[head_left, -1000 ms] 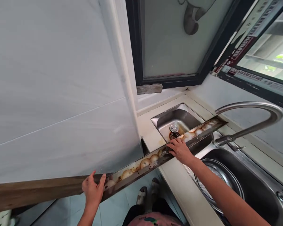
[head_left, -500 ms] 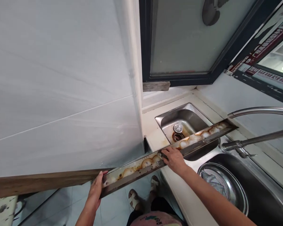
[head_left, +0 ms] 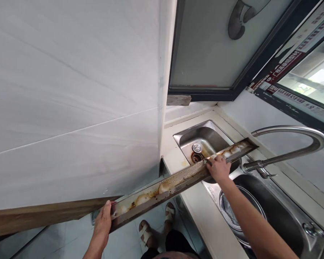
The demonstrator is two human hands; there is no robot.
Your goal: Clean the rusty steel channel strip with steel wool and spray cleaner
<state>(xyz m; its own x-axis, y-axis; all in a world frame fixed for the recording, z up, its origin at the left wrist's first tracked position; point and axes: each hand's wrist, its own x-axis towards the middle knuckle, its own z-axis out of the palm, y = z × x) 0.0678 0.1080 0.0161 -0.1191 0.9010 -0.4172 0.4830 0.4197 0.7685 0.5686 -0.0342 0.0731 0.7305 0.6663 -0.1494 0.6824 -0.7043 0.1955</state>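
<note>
A long, narrow metal trough, stained brown and streaked with white suds, slants from the lower left up across the sink edges. My left hand grips its near left end, thumb along the rim. Farther up, my right hand presses down inside the trough with curled fingers. A small greyish bit shows at those fingertips, but what it is cannot be made out. Around the middle, beside my right hand, the trough's inner face looks wet and less sudsy than at its ends.
A small sink with a rusty-looking drain lies behind the trough. The larger sink at right holds a round metal colander. A curved faucet arches near the trough's far end. A white panel stands at left.
My right hand has slid along the trough toward its far end. Suds in the trough's middle have thinned into a wet streak. My left hand keeps its hold; the view has shifted slightly.
</note>
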